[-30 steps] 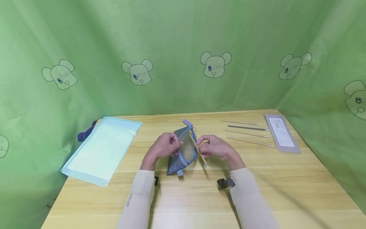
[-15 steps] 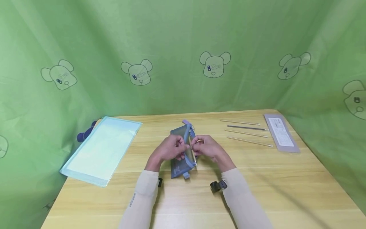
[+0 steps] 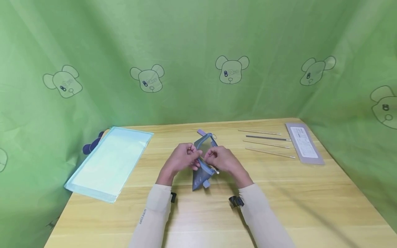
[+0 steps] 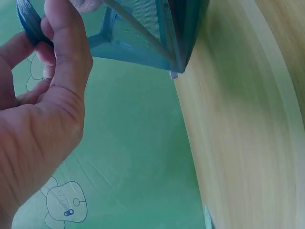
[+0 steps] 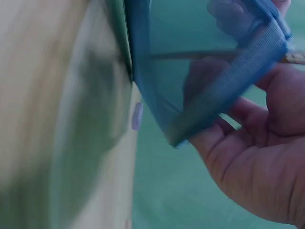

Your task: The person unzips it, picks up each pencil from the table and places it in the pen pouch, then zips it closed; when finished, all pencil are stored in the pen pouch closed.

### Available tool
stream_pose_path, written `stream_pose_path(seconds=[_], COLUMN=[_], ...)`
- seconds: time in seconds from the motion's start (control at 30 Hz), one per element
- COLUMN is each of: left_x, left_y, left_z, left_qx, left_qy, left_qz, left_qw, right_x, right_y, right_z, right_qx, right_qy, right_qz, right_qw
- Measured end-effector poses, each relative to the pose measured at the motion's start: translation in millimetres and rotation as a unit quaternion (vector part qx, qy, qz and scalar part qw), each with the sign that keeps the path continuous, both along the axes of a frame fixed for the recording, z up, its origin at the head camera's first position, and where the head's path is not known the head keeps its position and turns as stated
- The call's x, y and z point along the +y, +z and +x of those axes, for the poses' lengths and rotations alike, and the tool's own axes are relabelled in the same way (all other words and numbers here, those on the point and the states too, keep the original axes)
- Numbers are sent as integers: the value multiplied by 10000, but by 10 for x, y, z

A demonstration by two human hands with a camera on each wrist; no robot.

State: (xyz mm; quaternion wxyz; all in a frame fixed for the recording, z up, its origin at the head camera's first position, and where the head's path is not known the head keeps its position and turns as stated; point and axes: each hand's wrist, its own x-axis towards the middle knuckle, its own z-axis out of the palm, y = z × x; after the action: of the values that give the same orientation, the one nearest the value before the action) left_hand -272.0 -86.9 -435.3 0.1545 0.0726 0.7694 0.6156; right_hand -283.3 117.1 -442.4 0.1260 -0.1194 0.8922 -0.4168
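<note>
A blue mesh zip pouch (image 3: 201,178) stands tilted over the table, its mouth spread. My left hand (image 3: 181,160) pinches the zip edge on the left; in the left wrist view, thumb and fingers fold over the blue band. The right hand (image 3: 225,160) reaches in at the opening, fingertips pinching a wooden pencil that lies mostly inside the pouch. The pencil's eraser end (image 3: 217,171) pokes out at the near corner. Through the mesh, the left wrist view shows the pencil shaft (image 4: 143,31). In the right wrist view, some right-hand fingers show dimly behind the mesh.
Several pencils (image 3: 270,152) lie in a row at right, one of them dark. Beside them is a purple-grey packet (image 3: 304,144) with a white label. A light-blue clear folder (image 3: 108,163) lies at left, a dark blue object (image 3: 91,146) behind it. Green curtain surrounds the table.
The right hand has moved left to the pouch, and the pencil has gone from across the opening to mostly inside. The pouch has swung and shifted slightly right.
</note>
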Motion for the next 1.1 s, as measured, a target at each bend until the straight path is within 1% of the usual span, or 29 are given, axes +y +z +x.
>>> stream_pose_path(seconds=[0.07, 0.13, 0.2, 0.27, 0.37, 0.43, 0.5, 0.57, 0.63, 0.7, 0.77, 0.83, 0.9, 0.93, 1.0, 1.1], left_x=[2, 7, 13, 15, 15, 13, 14, 15, 17, 18, 19, 21, 21, 21, 22, 24], left_y=[15, 27, 43, 57, 61, 58, 48, 44, 41, 41, 41, 39, 43, 45, 45, 33], left_z=[3, 7, 15, 24, 28, 28, 25, 27, 29, 33, 36, 37, 41, 43, 44, 38], left_qx=[10, 17, -2, -33, -94, -113, -134, -119, -102, -78, -44, -16, 12, 24, 19, -8], left_qy=[-32, -95, -163, -245, -395, -470, -500, -467, -400, -324, -265, -241, -232, -231, -235, -309], left_qz=[-22, -103, -183, -237, -239, -216, -178, -131, -77, -45, -28, -41, -83, -112, -167, -231], left_qw=[10000, 9999, 9997, 9994, 9989, 9986, 9985, 9988, 9991, 9994, 9996, 9997, 9997, 9997, 9996, 9993], right_x=[7, 9, 12, 19, 27, 27, 27, 26, 26, 24, 18, 15, 16, 20, 31, 49], right_y=[15, 32, 49, 72, 83, 78, 63, 51, 38, 32, 30, 30, 36, 39, 47, 44], right_z=[11, 26, 37, 53, 56, 48, 33, 24, 17, 16, 17, 21, 26, 28, 30, 19], right_qx=[-178, -334, -486, -562, -672, -740, -770, -831, -802, -792, -733, -660, -679, -678, -726, -746], right_qy=[161, 229, 125, -74, -310, -377, -435, -520, -496, -380, -214, -45, 10, 33, -15, -198], right_qz=[56, 17, -104, -273, -540, -708, -789, -855, -729, -483, -44, 366, 595, 645, 556, 206], right_qw=[9997, 9992, 9987, 9980, 9958, 9940, 9930, 9915, 9929, 9950, 9971, 9971, 9959, 9956, 9958, 9968])
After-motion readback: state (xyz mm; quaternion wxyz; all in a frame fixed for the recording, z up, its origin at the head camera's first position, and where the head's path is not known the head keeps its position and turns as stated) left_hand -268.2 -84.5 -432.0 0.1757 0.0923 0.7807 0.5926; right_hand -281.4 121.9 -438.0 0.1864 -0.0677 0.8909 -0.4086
